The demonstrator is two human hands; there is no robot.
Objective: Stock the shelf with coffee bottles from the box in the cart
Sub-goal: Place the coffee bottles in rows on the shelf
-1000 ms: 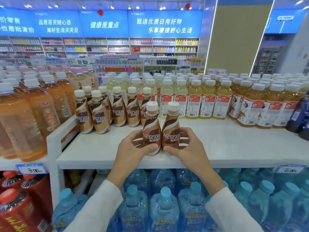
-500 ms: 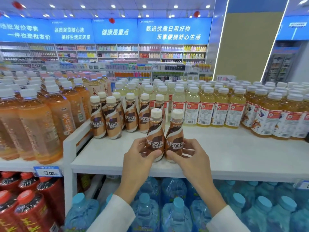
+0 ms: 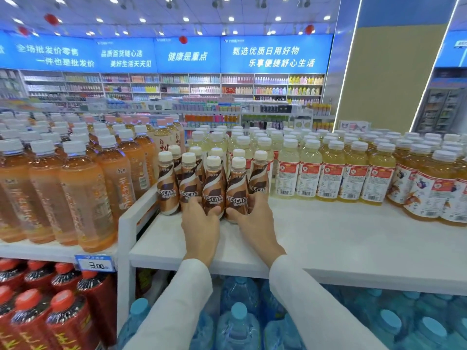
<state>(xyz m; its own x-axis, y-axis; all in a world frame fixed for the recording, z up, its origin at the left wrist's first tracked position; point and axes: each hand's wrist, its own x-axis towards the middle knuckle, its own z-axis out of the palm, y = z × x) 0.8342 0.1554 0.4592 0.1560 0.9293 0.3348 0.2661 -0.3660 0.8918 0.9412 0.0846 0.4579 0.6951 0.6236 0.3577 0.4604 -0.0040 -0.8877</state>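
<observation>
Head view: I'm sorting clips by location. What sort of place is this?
A supermarket or discount shop, most likely. A white shelf carries rows of bottled drinks, among them Nescafe coffee bottles; a price tag sits on a shelf edge; blue banners hang over distant stocked aisles.

The white shelf (image 3: pixel 328 238) carries a cluster of brown coffee bottles (image 3: pixel 189 190), upright, in two or more rows. Just left of the coffee bottles runs the shelf's white side rail (image 3: pixel 137 210). Right of the coffee bottles, touching them, rows of pale yellow drink bottles (image 3: pixel 331 173) stand along the back.
</observation>
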